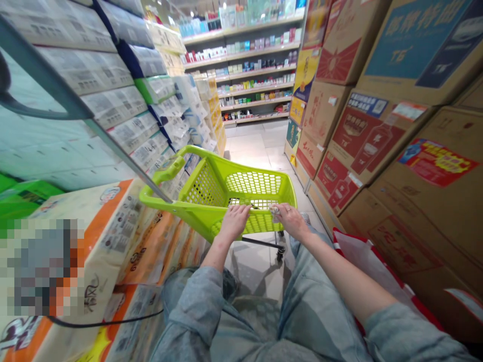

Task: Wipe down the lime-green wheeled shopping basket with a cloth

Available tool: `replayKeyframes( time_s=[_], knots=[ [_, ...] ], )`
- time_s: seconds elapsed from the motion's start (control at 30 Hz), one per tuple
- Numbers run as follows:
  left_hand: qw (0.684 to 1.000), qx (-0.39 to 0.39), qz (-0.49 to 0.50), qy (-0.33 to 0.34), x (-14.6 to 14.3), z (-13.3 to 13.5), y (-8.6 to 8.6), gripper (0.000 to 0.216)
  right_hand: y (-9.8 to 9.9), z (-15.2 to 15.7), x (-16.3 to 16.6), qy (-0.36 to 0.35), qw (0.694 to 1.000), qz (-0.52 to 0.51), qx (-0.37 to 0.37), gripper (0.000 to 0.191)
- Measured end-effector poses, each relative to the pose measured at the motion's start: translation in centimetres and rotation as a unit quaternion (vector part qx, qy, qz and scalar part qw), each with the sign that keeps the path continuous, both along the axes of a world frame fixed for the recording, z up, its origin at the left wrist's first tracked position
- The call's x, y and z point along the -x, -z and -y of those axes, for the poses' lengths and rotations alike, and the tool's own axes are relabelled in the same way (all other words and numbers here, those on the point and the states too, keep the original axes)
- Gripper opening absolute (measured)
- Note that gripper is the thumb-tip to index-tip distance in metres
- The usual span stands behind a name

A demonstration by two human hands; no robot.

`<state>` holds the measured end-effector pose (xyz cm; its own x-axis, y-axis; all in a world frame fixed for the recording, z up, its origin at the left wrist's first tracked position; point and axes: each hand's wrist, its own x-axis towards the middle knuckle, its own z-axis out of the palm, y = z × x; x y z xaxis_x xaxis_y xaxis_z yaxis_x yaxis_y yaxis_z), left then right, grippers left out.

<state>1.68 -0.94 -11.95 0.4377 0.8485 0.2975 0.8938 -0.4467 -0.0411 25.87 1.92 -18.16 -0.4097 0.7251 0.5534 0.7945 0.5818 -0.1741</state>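
A lime-green plastic shopping basket on wheels point(211, 186) stands in the aisle just ahead of me, with nothing visible inside. My left hand point(234, 220) curls over its near rim. My right hand point(290, 217) also rests on the near rim, fingers closed around a small crumpled light thing point(274, 211) that I cannot make out. Both forearms reach out from grey-blue rolled sleeves. A green handle point(168, 172) sticks up at the basket's left side.
Stacked packs of tissue paper point(113, 236) line the left side. Piled brown cardboard cartons point(396, 151) wall the right. A red and white bag point(362, 256) hangs by my right arm. Tiled floor point(256, 146) runs ahead to product shelves point(252, 75).
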Motion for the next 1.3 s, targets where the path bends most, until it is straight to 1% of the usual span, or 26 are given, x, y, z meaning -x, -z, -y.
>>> replayKeyframes(
  time_s=[0.07, 0.2, 0.27, 0.37, 0.53, 0.67, 0.73, 0.9, 1.0, 1.07, 1.13, 1.3],
  knots=[
    [1.000, -0.006, 0.001, -0.006, 1.4, 0.1, -0.6, 0.034, 0.2, -0.2, -1.0, 0.018, 1.000, 0.003, -0.004, 0.027],
    [0.994, -0.067, 0.006, -0.089, 5.1, 0.6, -1.9, 0.031, 0.6, -0.9, -1.9, 0.028, 1.000, 0.002, -0.005, 0.027],
    [0.991, -0.079, -0.006, -0.109, 6.5, 0.8, -2.3, 0.031, 0.7, -1.3, -2.0, 0.029, 1.000, 0.001, -0.003, 0.027],
    [0.988, -0.075, -0.018, -0.131, 7.0, 0.8, -2.5, 0.029, 0.8, -1.5, -1.8, 0.037, 0.999, 0.000, -0.001, 0.027],
    [0.985, -0.081, -0.021, -0.149, 6.2, 0.3, -2.4, 0.029, 0.5, -1.4, -0.7, 0.074, 0.997, -0.004, -0.025, 0.024],
    [0.984, -0.086, -0.026, -0.151, 6.1, 0.2, -2.3, 0.030, 0.0, -1.3, 1.3, 0.082, 0.996, -0.016, -0.036, 0.022],
    [0.984, -0.088, -0.025, -0.152, 6.1, 0.3, -2.4, 0.030, -0.5, -1.3, 3.2, 0.073, 0.997, -0.013, -0.036, 0.022],
    [0.985, -0.083, -0.016, -0.152, 6.0, 0.5, -2.5, 0.030, -1.7, -1.0, 9.1, 0.036, 0.999, 0.007, -0.026, 0.023],
    [0.985, -0.080, -0.021, -0.150, 6.1, 0.7, -2.6, 0.030, -2.2, -0.9, 10.6, 0.022, 0.999, 0.015, -0.020, 0.023],
    [0.986, -0.076, -0.022, -0.148, 6.3, 0.7, -2.6, 0.030, -2.4, -0.9, 10.1, 0.001, 1.000, 0.026, -0.016, 0.025],
    [0.987, -0.073, -0.018, -0.145, 6.5, 0.7, -2.5, 0.030, -2.3, -1.0, 8.7, -0.014, 0.999, 0.038, -0.009, 0.027],
    [0.987, -0.070, -0.015, -0.141, 6.7, 0.5, -2.4, 0.029, -1.7, -1.1, 3.7, 0.010, 0.999, 0.045, -0.006, 0.026]
  ],
)
